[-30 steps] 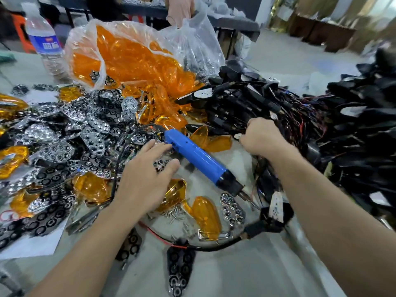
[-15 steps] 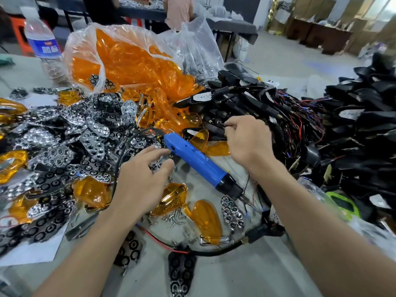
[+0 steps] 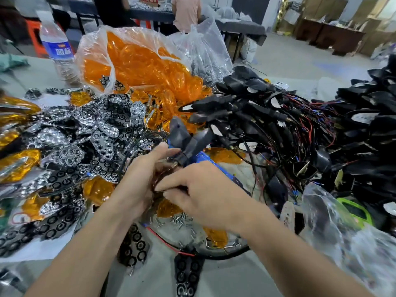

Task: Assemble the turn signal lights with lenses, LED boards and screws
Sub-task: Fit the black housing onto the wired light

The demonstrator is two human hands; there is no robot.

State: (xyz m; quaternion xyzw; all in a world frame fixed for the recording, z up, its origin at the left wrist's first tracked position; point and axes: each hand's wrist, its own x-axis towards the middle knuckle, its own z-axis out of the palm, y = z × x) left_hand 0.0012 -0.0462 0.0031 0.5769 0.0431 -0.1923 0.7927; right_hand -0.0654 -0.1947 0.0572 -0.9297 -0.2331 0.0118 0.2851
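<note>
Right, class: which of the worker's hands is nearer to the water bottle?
Left. The left hand, gripping a black housing, lies below and right of the water bottle. The right hand sits further right, on the left hand's far side from it.

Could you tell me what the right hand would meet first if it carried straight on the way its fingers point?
Most likely the left hand: the right hand points left at it, nearly touching, with only dark wires between. Depth is unclear.

1 left hand [image 3: 137,185], 1 right hand [image 3: 205,196], 1 held housing [image 3: 188,142], 1 screwdriver [image 3: 206,159], 1 bottle [image 3: 56,46]
</note>
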